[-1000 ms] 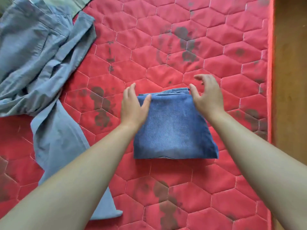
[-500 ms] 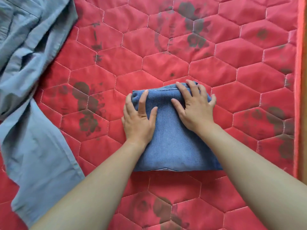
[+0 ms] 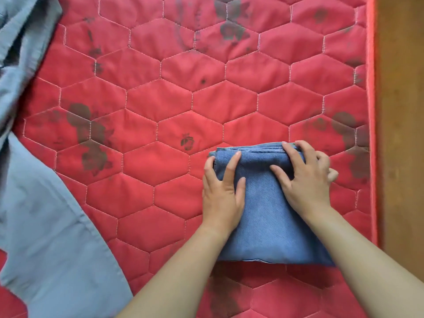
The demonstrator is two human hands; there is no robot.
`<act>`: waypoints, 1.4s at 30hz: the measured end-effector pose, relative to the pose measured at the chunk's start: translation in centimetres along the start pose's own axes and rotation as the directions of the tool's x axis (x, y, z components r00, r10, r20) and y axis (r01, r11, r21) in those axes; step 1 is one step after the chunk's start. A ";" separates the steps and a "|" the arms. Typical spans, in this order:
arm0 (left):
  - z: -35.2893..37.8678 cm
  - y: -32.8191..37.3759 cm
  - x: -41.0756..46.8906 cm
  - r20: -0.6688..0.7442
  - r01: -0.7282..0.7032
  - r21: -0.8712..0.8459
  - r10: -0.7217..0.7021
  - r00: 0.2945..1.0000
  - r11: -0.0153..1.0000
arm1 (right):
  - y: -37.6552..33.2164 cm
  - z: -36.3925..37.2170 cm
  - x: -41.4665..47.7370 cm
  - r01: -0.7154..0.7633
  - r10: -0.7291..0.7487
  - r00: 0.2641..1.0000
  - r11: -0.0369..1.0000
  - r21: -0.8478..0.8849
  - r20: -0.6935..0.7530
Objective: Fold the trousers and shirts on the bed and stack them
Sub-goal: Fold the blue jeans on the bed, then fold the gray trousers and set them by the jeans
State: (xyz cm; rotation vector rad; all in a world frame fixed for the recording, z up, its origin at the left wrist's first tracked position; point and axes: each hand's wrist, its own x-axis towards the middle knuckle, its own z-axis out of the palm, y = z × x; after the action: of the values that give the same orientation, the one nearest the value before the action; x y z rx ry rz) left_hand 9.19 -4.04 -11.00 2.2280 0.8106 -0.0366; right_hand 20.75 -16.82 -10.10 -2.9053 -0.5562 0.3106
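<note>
A folded pair of blue denim trousers (image 3: 268,214) lies as a thick square on the red quilted bed (image 3: 160,99), toward its right side. My left hand (image 3: 221,191) presses flat on the left part of the folded trousers, fingers straight and spread. My right hand (image 3: 305,177) rests on the right part, its fingers lying over the far folded edge. A light grey-blue garment (image 3: 41,226) lies crumpled and unfolded along the bed's left side.
The bed's right edge (image 3: 371,134) runs beside a brown wooden surface (image 3: 401,134). Bare red quilt with dark printed flowers stretches between the folded trousers and the grey-blue garment.
Both hands came from the sides of the folded trousers onto its top. The bundle now lies nearer the bed's right edge, and the view has shifted too.
</note>
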 end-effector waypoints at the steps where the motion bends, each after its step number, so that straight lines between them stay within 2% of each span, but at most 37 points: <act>1: 0.6 0.7 -0.4 -0.039 0.023 0.076 -0.021 0.999 0.997 | 0.2 -0.2 -0.5 -0.015 0.015 0.999 1.000 0.012 -0.030; 4: 1.6 1.0 -1.2 -0.170 -0.034 0.300 0.088 0.982 0.953 | -0.2 0.1 -3.3 0.052 -0.050 0.995 0.998 0.020 -0.083; 6: 1.4 -0.2 -1.6 -0.176 -0.101 0.376 0.178 0.968 0.921 | -0.1 0.6 -5.2 0.051 -0.051 0.997 0.999 0.009 -0.056; 9: 0.3 -1.6 -1.2 -0.064 -0.089 0.405 0.126 0.990 0.910 | 0.9 0.8 -6.7 0.016 -0.015 0.999 1.000 -0.021 0.037; 11: -0.7 -1.3 -1.2 0.011 -0.111 0.448 0.119 0.993 0.887 | 1.4 0.2 -7.2 -0.043 0.043 0.998 0.999 -0.002 0.053; 14: -2.8 0.0 -2.1 0.048 -0.112 0.472 0.101 0.994 0.874 | 1.6 -1.9 -8.0 -0.081 0.079 0.995 0.996 0.037 0.055; 18: -6.7 0.9 -5.8 0.081 -0.022 0.492 -0.020 0.997 0.870 | 0.0 -4.8 -10.0 0.042 -0.074 0.979 0.986 0.164 0.190; 21: -10.1 0.3 -9.2 0.099 0.042 0.493 -0.104 0.990 0.869 | -3.1 -6.1 -12.5 0.149 -0.195 0.936 0.974 0.172 0.293; 25: -15.5 -3.2 -12.9 0.042 0.137 0.485 -0.179 0.983 0.864 | -9.1 -6.4 -15.3 0.236 -0.318 0.856 0.942 0.239 0.408; 31: -23.1 -11.9 -15.8 -0.016 0.285 0.446 -0.311 0.950 0.848 | -21.5 -3.7 -17.6 0.376 -0.469 0.775 0.881 0.286 0.424; 35: -28.4 -19.6 -13.7 -0.038 0.355 0.389 -0.370 0.928 0.850 | -31.6 0.1 -17.0 0.426 -0.535 0.729 0.843 0.329 0.427; 37: -31.1 -23.6 -11.4 -0.023 0.362 0.369 -0.381 0.924 0.856 | -36.4 2.3 -15.2 0.407 -0.523 0.744 0.848 0.340 0.416; 42: -38.5 -31.5 -4.5 -0.026 0.264 0.358 -0.274 0.962 0.896 | -48.2 7.4 -9.6 0.275 -0.409 0.861 0.874 0.400 0.302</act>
State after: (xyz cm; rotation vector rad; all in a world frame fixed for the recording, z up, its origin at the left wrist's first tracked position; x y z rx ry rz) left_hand -20.38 35.36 -2.52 2.4254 1.1718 -0.3740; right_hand -6.36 24.62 -5.90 -2.3516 -0.9623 0.8329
